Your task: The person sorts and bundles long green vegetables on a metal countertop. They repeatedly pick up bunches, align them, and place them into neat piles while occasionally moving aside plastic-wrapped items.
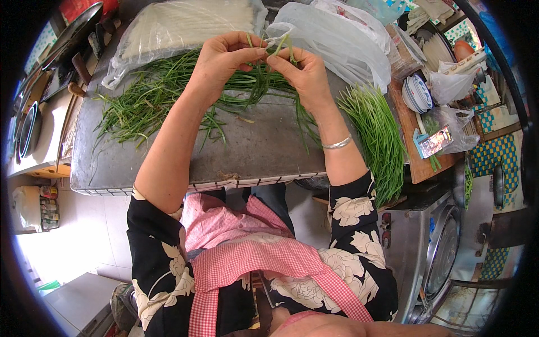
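Observation:
My left hand (225,59) pinches thin green stalks, which look like garlic chives, between thumb and index finger. Close beside it, my right hand (301,71) grips more of the same stalks, their pale ends sticking up above the fingers. Some long leaves hang down between and below the hands. Under and left of them, a loose tangled heap of green chives (139,101) spreads over the grey tabletop (252,143). At the table's right edge lies a neater bundle of chives (374,139), aligned lengthwise and hanging over the edge.
Behind the heap is a clear plastic bag of white noodle-like strips (185,27). Crumpled plastic bags (337,46) lie at the back right. To the right, a wooden board (410,122) bears stacked bowls (417,93) and a phone (436,142). Knife handles (80,67) project at the left edge.

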A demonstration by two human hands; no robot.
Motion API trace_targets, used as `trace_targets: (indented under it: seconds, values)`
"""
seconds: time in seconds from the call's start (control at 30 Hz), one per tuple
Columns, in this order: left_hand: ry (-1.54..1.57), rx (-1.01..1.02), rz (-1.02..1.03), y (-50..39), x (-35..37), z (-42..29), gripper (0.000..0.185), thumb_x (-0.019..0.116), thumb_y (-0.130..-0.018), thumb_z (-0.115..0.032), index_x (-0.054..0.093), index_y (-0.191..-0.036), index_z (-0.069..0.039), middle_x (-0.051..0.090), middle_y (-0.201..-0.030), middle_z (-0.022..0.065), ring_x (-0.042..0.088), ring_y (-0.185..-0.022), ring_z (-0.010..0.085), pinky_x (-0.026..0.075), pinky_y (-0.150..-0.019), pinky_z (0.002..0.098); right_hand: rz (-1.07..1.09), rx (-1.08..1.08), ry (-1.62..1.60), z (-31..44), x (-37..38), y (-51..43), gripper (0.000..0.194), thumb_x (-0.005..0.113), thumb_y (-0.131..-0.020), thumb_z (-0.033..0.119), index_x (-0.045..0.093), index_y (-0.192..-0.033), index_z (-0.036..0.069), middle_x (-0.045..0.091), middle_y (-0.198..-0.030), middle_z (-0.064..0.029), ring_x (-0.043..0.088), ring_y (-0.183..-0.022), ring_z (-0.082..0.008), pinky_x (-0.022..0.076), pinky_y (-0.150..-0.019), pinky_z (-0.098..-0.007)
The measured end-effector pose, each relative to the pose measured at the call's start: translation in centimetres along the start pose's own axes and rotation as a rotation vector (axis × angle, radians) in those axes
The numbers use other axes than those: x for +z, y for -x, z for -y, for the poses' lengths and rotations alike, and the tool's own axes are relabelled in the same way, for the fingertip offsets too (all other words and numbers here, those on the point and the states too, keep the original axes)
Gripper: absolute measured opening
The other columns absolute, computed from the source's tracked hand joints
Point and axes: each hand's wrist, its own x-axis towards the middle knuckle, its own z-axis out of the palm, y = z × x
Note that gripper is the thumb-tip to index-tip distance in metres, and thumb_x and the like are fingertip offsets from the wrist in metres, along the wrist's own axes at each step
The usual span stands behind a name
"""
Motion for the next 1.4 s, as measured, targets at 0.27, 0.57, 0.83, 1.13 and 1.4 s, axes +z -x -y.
trace_targets:
  seconds: [0.27, 0.57, 0.83, 1.13, 1.4]
  values:
    - [-0.015, -0.023, 0.022, 0.0, 0.1, 0.1, 0.014, 0.075, -0.092, -0.018, 0.073, -0.100, -0.006, 0.074, -0.098, 0.0024, 0.067, -0.089, 0.0103, 0.052, -0.076, 0.0267, -0.029, -0.075, -0.054, -0.3, 0.2, -0.3, 0.016, 0.081, -0.089, 0.017, 0.075, -0.089, 0.001, 0.071, -0.082, -0.0008, 0.061, -0.075, -0.0061, 0.0466, -0.068, -0.0226]
    - [0.074, -0.114, 0.040, 0.0, 0.1, 0.1, 0.024, 0.067, -0.100, -0.028, 0.073, -0.103, -0.005, 0.072, -0.094, 0.0030, 0.067, -0.089, 0.0111, 0.054, -0.080, 0.0287, -0.073, -0.027, -0.210, 0.1, -0.1, -0.1, 0.015, 0.074, -0.095, 0.019, 0.075, -0.101, 0.005, 0.058, -0.071, 0.0084, 0.037, -0.054, 0.0009, 0.0237, -0.047, -0.0193]
    - [0.171, -0.175, 0.072, -0.4, -0.5, 0.7, 0.024, 0.071, -0.097, -0.027, 0.072, -0.108, -0.006, 0.072, -0.096, 0.0027, 0.068, -0.087, 0.0115, 0.054, -0.080, 0.0281, -0.031, -0.099, -0.186, 0.5, -0.2, 0.0, 0.013, 0.074, -0.094, 0.012, 0.075, -0.102, 0.002, 0.066, -0.080, 0.0030, 0.050, -0.065, -0.0014, 0.0353, -0.056, -0.0192]
    - [0.104, -0.094, 0.028, -0.2, 0.4, 0.9, 0.031, 0.082, -0.087, -0.021, 0.068, -0.110, -0.005, 0.070, -0.089, 0.0014, 0.066, -0.078, 0.0103, 0.054, -0.072, 0.0262, 0.054, -0.029, -0.160, 0.6, 0.1, 0.1, 0.017, 0.073, -0.094, 0.011, 0.075, -0.106, -0.001, 0.074, -0.095, -0.0033, 0.064, -0.085, -0.0073, 0.0499, -0.077, -0.0224]
    - [0.046, -0.081, 0.096, -0.5, 0.4, 1.5, 0.028, 0.083, -0.086, -0.023, 0.068, -0.102, -0.006, 0.069, -0.087, 0.0012, 0.062, -0.073, 0.0094, 0.051, -0.069, 0.0254, 0.084, -0.010, -0.188, 0.4, 0.0, 0.2, 0.015, 0.072, -0.096, 0.013, 0.076, -0.106, 0.002, 0.064, -0.080, 0.0072, 0.045, -0.064, 0.0014, 0.0297, -0.055, -0.0197]
